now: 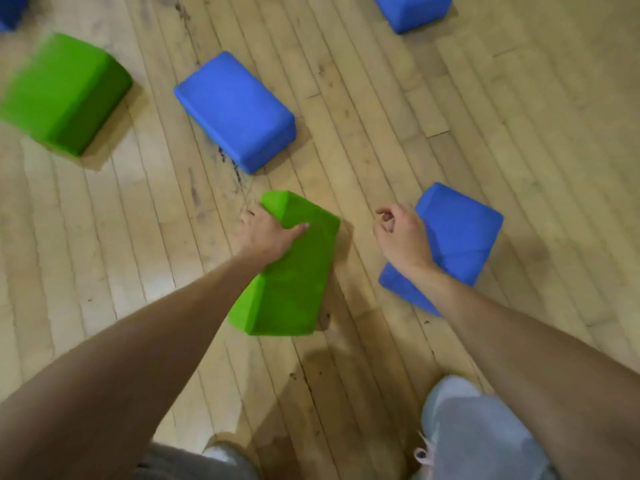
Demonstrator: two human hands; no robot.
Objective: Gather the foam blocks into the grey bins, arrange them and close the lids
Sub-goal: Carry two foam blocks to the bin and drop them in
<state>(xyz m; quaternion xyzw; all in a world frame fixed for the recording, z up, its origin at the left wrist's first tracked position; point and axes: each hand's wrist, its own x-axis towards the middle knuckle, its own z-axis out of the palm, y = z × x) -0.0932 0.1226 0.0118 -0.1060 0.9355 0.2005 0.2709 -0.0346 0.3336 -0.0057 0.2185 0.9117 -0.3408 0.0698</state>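
Foam blocks lie scattered on a wooden floor. My left hand (pixel 268 233) grips the far left edge of a green block (pixel 294 282) in the middle, thumb laid across its top face. My right hand (pixel 401 233) hovers with loosely curled fingers at the left edge of a blue block (pixel 460 237) and holds nothing; its wrist covers part of that block. Farther off lie another blue block (pixel 235 110) and a second green block (pixel 62 91) at the left. No grey bin is in view.
One more blue block (pixel 414 10) sits at the top edge, and a dark blue piece (pixel 10 10) shows in the top left corner. My shoes (pixel 446 410) and trouser legs fill the bottom edge.
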